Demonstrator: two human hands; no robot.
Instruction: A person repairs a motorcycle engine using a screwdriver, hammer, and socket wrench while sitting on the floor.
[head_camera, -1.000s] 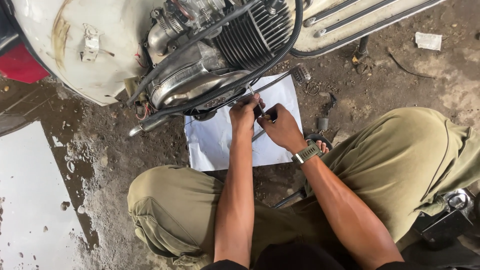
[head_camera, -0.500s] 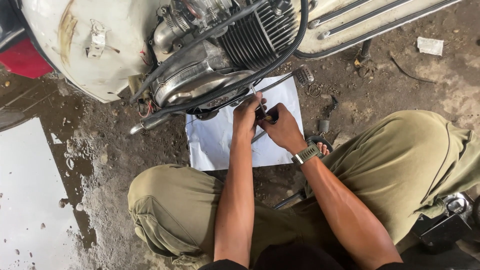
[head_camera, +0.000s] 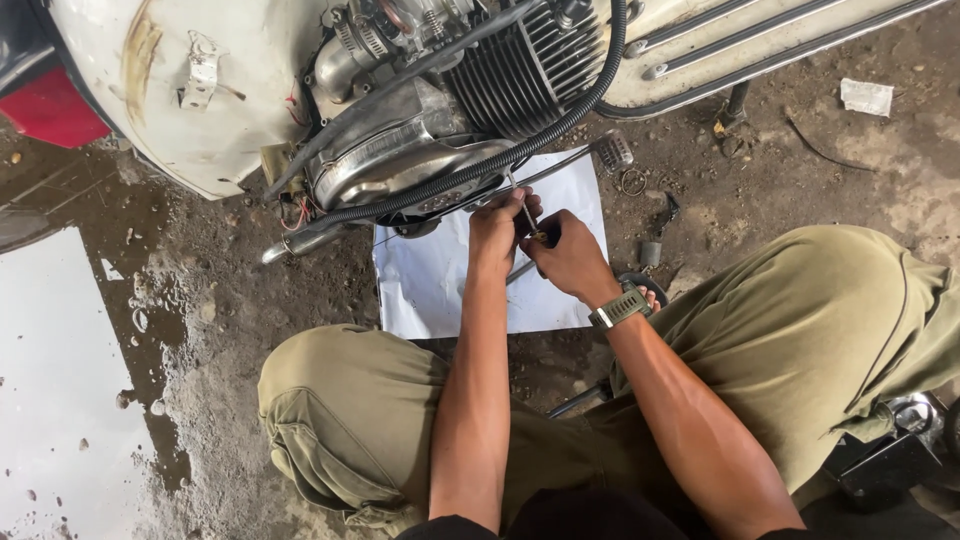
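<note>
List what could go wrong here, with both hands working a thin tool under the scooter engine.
1. The left hand and right hand sit close together on the thin screwdriver; a slip could likely jab a finger.
2. Small parts like the metal ring lie loose on the dirt floor, off the white sheet, so they could get lost.
3. The black corrugated hose crosses right above the hands and could snag.

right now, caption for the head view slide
Both hands, left hand and right hand, work a thin tool under the scooter engine, above white paper.
</note>
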